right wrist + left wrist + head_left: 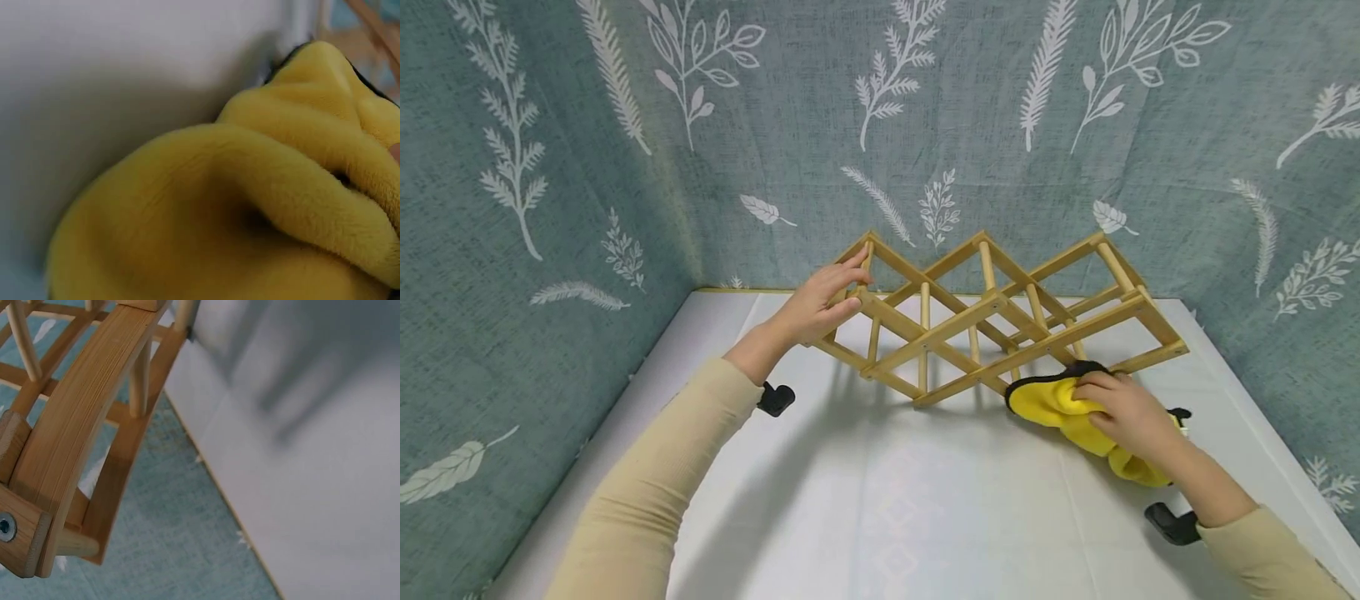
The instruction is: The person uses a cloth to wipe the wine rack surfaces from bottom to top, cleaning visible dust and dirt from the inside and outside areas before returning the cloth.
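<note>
A wooden lattice rack (955, 325) made of crossed slats and round dowels stands tilted near the back of the white table. My left hand (820, 300) grips its upper left end, thumb in front and fingers over the top. In the left wrist view the rack's slats (81, 406) fill the left side; the hand itself is out of that view. My right hand (1131, 417) holds a bunched yellow cloth (1060, 404) with black edging against the rack's lower right part. Fluffy folds of the cloth (206, 181) fill most of the right wrist view.
The white table (880, 500) runs back to a blue-green fabric wall (805, 167) with white leaf prints, which also closes in the left and right sides. Shadows of the rack and arm fall on the tabletop. Black camera mounts (1172, 523) show at both wrists.
</note>
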The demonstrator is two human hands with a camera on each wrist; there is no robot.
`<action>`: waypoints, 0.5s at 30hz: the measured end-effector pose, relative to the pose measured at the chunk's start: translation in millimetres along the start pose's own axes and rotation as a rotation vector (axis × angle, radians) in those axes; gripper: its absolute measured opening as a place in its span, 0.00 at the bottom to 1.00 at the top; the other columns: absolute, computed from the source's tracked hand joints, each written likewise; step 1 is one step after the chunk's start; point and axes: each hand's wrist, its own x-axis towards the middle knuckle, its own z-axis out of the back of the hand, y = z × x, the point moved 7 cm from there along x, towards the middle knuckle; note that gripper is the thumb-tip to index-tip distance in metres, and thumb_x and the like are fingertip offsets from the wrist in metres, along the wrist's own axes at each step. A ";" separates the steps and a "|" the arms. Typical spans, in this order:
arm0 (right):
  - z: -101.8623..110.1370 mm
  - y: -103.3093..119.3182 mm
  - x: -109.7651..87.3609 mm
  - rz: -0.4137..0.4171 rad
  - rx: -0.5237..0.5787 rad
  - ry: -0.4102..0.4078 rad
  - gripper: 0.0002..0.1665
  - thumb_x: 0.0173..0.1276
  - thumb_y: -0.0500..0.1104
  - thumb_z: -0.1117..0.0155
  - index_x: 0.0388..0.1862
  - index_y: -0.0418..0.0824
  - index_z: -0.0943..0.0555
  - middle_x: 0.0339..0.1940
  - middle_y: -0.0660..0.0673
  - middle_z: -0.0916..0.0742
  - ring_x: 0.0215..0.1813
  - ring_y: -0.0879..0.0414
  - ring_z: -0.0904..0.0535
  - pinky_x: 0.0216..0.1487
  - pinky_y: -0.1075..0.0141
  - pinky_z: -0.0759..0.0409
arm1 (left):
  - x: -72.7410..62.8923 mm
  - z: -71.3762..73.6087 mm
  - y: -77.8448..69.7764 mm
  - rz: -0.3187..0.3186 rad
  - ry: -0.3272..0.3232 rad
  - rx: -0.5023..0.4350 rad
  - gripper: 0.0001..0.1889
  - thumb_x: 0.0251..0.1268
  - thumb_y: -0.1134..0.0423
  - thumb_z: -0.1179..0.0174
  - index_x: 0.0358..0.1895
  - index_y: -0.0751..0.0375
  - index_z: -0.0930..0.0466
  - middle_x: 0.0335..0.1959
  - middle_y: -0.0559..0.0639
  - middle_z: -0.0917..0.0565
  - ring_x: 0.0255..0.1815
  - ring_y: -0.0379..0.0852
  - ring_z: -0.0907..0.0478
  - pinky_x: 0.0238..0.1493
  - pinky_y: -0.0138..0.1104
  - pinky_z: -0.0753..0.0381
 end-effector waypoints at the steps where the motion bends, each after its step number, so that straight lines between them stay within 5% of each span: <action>1: -12.3 5.8 4.6 0.021 0.008 0.041 0.21 0.36 0.24 0.31 0.32 0.39 0.19 0.37 0.42 0.18 0.37 0.46 0.22 0.36 0.55 0.26 | 0.1 -0.2 -0.1 -0.005 -0.005 0.003 0.43 0.57 0.25 0.72 0.55 0.57 0.28 0.72 0.54 0.46 0.69 0.55 0.44 0.65 0.55 0.50; 5: -52.0 25.3 18.7 0.105 0.021 0.186 0.20 0.37 0.25 0.30 0.27 0.44 0.22 0.35 0.46 0.19 0.32 0.51 0.24 0.31 0.60 0.28 | -0.3 -1.1 0.6 -0.009 -0.021 0.002 0.43 0.57 0.25 0.73 0.54 0.57 0.28 0.72 0.55 0.46 0.69 0.54 0.44 0.65 0.55 0.49; 9: -55.5 33.0 24.6 0.089 0.025 0.264 0.20 0.41 0.25 0.31 0.27 0.47 0.22 0.37 0.48 0.18 0.32 0.51 0.25 0.32 0.61 0.27 | -0.5 -0.9 -0.6 -0.018 -0.038 -0.007 0.42 0.58 0.25 0.72 0.53 0.57 0.28 0.72 0.55 0.46 0.69 0.55 0.44 0.65 0.56 0.49; 12: -16.9 38.1 27.9 0.109 0.053 0.093 0.14 0.47 0.28 0.34 0.32 0.42 0.19 0.39 0.45 0.17 0.35 0.48 0.23 0.35 0.60 0.26 | 1.0 -2.0 -1.4 -0.021 -0.029 -0.011 0.41 0.59 0.26 0.71 0.54 0.57 0.28 0.72 0.55 0.46 0.70 0.55 0.45 0.65 0.56 0.49; 14: 25.6 38.7 29.9 0.110 0.061 -0.149 0.05 0.56 0.34 0.39 0.32 0.37 0.18 0.38 0.41 0.16 0.35 0.46 0.24 0.40 0.64 0.27 | 1.7 -2.0 -1.9 -0.022 -0.023 -0.013 0.40 0.60 0.27 0.70 0.55 0.57 0.28 0.72 0.54 0.46 0.70 0.55 0.46 0.65 0.56 0.48; 15: 49.5 36.7 30.4 0.086 0.058 -0.285 0.08 0.60 0.38 0.41 0.31 0.34 0.18 0.38 0.38 0.16 0.35 0.45 0.24 0.43 0.68 0.27 | 1.9 -1.5 -2.2 -0.019 -0.022 -0.012 0.40 0.60 0.27 0.71 0.55 0.57 0.29 0.72 0.54 0.46 0.70 0.55 0.46 0.65 0.56 0.49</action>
